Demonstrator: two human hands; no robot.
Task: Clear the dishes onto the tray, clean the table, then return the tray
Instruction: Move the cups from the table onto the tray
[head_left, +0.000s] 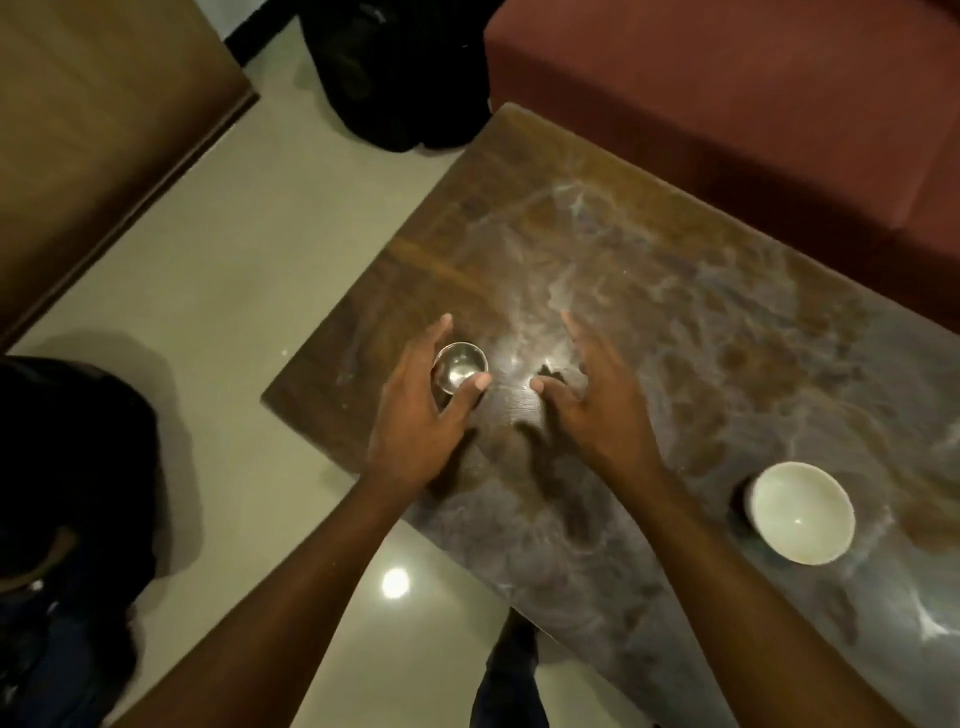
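A small steel cup stands on the dark wooden table near its left corner. My left hand wraps around it, fingers along its left side and thumb pressed on its right rim. Just to the right, my right hand hovers over the tabletop with fingers spread and nothing in it. A white bowl sits upright and empty on the table at the right. No tray is in view.
A dark red sofa runs along the table's far side. A black bag lies on the pale floor beyond the table's corner. Wooden furniture fills the upper left. A person in dark clothes is at the lower left.
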